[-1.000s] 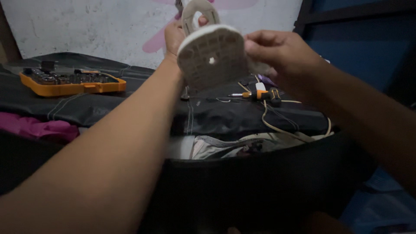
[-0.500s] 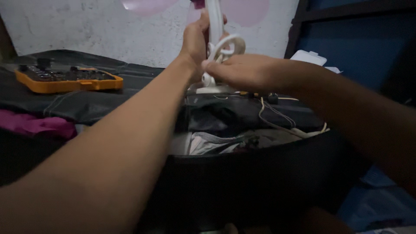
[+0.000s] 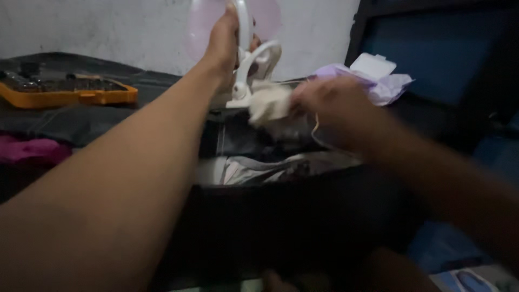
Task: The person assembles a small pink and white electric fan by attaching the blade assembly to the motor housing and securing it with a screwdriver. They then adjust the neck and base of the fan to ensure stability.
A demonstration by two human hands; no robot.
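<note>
A person's left hand (image 3: 226,43) closes around the white upright stem of a small desk fan (image 3: 243,54), holding it standing on the far edge of a dark work surface (image 3: 92,127), its pale pink blades (image 3: 203,24) rising behind the fingers and out of the top of the view. Just beside the fan's white base, the right hand (image 3: 324,108) is blurred in motion and appears bunched around a crumpled off-white cloth (image 3: 270,104), though the blur makes the grip hard to read with certainty. A thin pale cord (image 3: 315,130) loops down below that hand. Beyond it lie a wad of lilac wrapping (image 3: 378,84) and a small white lid (image 3: 373,65) against a dark blue panel; well apart to the left sits an orange tool tray (image 3: 70,96) of bits, with a pink fabric (image 3: 27,148) below it. Judging by the scene, the work goes best if the left hand keeps the stem firmly upright so the base does not skid, while the cloth is worked in short, gentle passes around the curved bracket, clear of the cord and the light plastic blades, which would likely flex or snag.
</note>
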